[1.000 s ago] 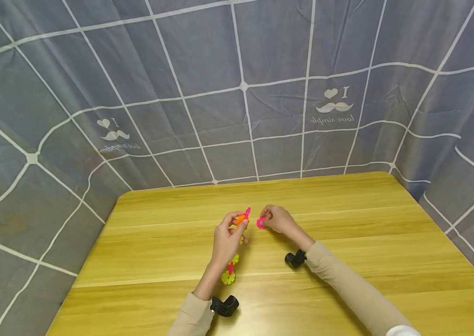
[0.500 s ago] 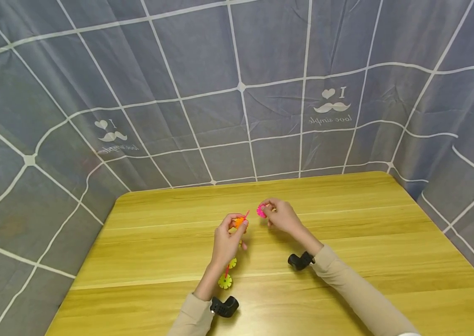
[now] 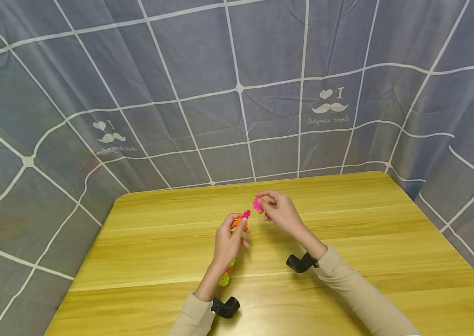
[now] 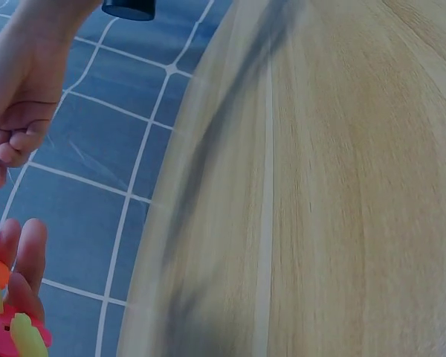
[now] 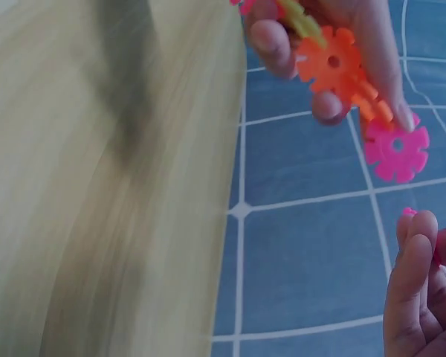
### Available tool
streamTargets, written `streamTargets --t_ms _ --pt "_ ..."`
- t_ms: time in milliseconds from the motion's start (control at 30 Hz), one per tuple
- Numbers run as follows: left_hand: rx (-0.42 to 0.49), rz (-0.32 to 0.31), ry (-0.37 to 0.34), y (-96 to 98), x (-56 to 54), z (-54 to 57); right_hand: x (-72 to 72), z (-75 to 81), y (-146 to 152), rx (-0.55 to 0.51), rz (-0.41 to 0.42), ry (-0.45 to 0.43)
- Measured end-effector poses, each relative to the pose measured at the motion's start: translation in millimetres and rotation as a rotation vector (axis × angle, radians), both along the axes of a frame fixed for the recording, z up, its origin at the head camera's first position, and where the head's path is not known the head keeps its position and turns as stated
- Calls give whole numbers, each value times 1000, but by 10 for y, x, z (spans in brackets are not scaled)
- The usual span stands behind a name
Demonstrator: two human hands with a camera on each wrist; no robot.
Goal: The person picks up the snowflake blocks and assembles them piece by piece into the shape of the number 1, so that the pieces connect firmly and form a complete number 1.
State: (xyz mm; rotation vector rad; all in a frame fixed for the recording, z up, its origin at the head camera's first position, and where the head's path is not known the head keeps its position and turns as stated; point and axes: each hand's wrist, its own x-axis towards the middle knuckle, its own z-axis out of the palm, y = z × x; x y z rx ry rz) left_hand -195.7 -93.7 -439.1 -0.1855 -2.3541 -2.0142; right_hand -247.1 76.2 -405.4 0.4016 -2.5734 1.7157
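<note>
In the head view my left hand [image 3: 226, 240] pinches a chain of interlocking snowflake discs between thumb and fingers. An orange disc [image 5: 316, 68] and a pink disc [image 5: 412, 158] form the chain's upper end in the right wrist view. The chain hangs below the hand, down to a yellow-green disc [image 3: 224, 280]; its middle is hidden behind the hand. My right hand [image 3: 281, 212] pinches a single loose pink disc [image 3: 256, 204] by its edge. That disc is slightly above and right of the chain's pink end, apart from it.
Under both hands lies a wood-grain table [image 3: 157, 252]. A grey curtain [image 3: 203, 116] with white grid lines stands behind and at the sides. Black wrist cameras, one on the left [image 3: 226, 307] and one on the right [image 3: 301, 263], sit below the hands.
My right hand has moved up, then slightly left, with its pink disc, which now shows more of its face. The left hand stays nearly in place while its chain has turned a little.
</note>
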Motion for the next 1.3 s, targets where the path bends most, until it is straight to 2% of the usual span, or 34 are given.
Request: streamTargets --t_ms 100,300,733,967,1133,1300 --pt "0 8 20 4 -48 -106 30 35 -17 -7 10 3" --pt "-30 1 54 12 -53 -151 74 58 -44 -7 36 7" --pt "-45 -7 54 40 -34 -148 95 30 -69 -10 26 24" --pt "-68 -3 63 54 -32 -135 126 16 -101 36 8 83" --pt "-84 11 92 71 -24 -123 173 -11 -146 2 -17 144" --pt "-118 19 119 96 -13 -106 191 -37 -162 -25 -40 160"
